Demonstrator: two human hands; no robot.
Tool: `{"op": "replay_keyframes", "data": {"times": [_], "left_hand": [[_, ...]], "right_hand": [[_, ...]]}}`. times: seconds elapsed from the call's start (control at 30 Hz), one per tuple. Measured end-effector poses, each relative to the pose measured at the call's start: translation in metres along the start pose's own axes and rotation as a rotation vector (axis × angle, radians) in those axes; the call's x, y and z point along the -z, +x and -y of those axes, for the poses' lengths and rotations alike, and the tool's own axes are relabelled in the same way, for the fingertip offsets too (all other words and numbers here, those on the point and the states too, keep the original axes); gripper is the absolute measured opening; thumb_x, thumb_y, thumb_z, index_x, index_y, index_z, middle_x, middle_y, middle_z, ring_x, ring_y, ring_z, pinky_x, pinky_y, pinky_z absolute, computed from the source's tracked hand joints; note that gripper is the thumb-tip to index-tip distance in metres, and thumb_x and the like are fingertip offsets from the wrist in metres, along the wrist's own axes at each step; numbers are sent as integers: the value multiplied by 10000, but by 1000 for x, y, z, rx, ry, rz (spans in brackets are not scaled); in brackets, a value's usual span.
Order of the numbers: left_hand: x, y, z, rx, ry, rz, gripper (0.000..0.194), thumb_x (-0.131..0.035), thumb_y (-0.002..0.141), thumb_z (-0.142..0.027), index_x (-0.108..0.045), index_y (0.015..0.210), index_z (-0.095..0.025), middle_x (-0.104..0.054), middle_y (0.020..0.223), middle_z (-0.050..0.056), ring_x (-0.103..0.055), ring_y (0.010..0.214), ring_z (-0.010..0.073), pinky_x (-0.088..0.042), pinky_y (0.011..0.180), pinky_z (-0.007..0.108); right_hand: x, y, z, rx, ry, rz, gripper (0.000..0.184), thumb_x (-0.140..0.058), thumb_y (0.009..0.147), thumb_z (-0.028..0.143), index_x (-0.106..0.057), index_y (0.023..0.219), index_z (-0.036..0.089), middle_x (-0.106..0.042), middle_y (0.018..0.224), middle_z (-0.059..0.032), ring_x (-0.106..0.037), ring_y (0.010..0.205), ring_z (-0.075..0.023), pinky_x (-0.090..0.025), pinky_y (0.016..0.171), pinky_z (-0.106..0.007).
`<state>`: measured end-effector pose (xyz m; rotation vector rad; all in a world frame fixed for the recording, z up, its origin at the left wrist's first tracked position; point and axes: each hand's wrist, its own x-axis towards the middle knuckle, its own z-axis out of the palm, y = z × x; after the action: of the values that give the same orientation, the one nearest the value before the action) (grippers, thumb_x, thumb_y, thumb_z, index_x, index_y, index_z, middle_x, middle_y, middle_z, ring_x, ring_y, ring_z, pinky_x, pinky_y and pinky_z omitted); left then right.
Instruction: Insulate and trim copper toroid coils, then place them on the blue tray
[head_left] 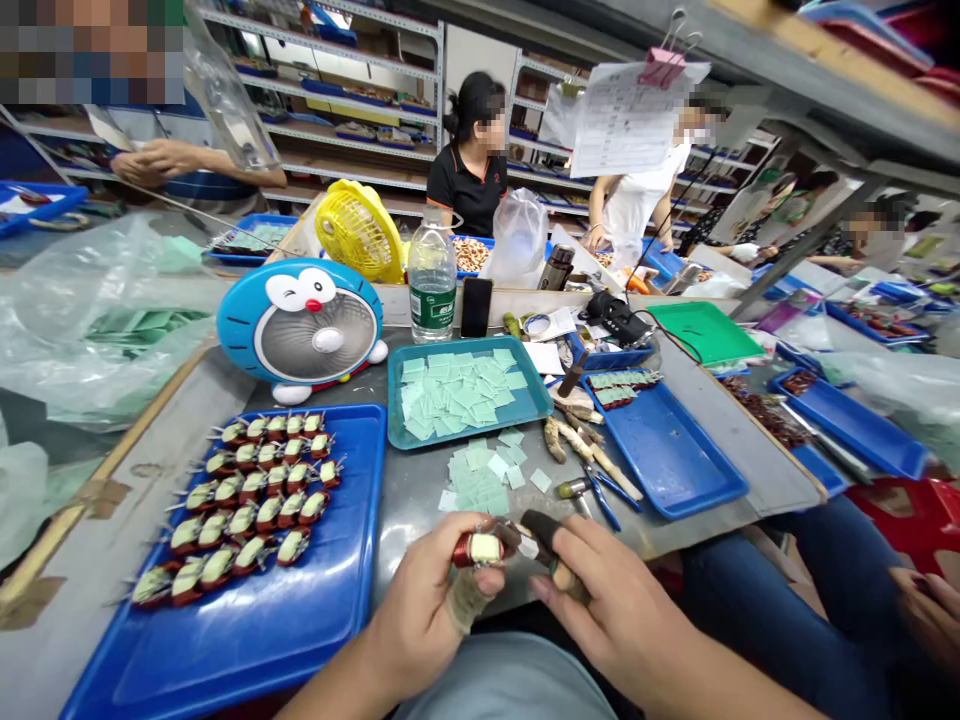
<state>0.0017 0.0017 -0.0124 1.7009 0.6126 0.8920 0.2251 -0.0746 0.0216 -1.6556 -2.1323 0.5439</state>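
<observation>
My left hand (435, 600) is closed around a small wound coil part (480, 548) with red copper windings and a pale core; its thumb is wrapped in tape. My right hand (607, 600) grips a dark-tipped wooden-handled tool (551, 545) whose tip touches the coil. Both hands sit at the near table edge, above my lap. Just beyond them lies a loose pile of pale green paper squares (484, 475). To the left, a blue tray (315, 610) holds rows of several finished coils (247, 500).
A teal tray (525, 405) of green squares, a blue cartoon fan (304, 330), a water bottle (432, 270), a phone (476, 306) and a yellow fan (360, 228) stand behind. Tools (592, 470) and another blue tray (667, 450) lie right. Other people work across the table.
</observation>
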Motion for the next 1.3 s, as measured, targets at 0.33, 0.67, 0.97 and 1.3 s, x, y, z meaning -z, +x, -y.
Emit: {"op": "replay_keyframes", "data": {"times": [0.33, 0.67, 0.97, 1.3], "left_hand": [[-6, 2, 5, -146, 261, -154, 331, -584, 999, -438, -565, 1284, -270, -748, 1049, 64, -729, 877, 229, -543, 799, 293], [-2, -3, 9, -169, 298, -185, 325, -526, 1015, -462, -592, 1260, -259, -751, 1036, 72, -723, 875, 244, -542, 794, 309], [3, -8, 9, -108, 390, -168, 248, -532, 1016, -408, -607, 1168, -227, -743, 989, 68, -697, 857, 257, -498, 769, 325], [22, -19, 14, 72, 78, -90, 342, -437, 1048, -511, -546, 1223, -238, -693, 947, 25, -652, 817, 195, -476, 736, 273]], "right_hand": [[17, 9, 3, -15, -115, 97, 139, -552, 1004, 221, -510, 1135, 240, -609, 1057, -57, -606, 953, -244, -507, 818, -393], [26, 18, 13, 10, -233, 160, 150, -581, 967, 190, -519, 1095, 237, -625, 983, -31, -598, 882, -218, -457, 765, -337], [41, 44, 18, 86, -523, 269, 139, -585, 949, 179, -575, 1074, 238, -641, 908, -44, -606, 816, -239, -414, 709, -337], [20, 35, 16, -2, -349, 190, 37, -551, 1001, 235, -532, 1030, 225, -587, 1033, -65, -559, 908, -244, -449, 779, -369]]}}
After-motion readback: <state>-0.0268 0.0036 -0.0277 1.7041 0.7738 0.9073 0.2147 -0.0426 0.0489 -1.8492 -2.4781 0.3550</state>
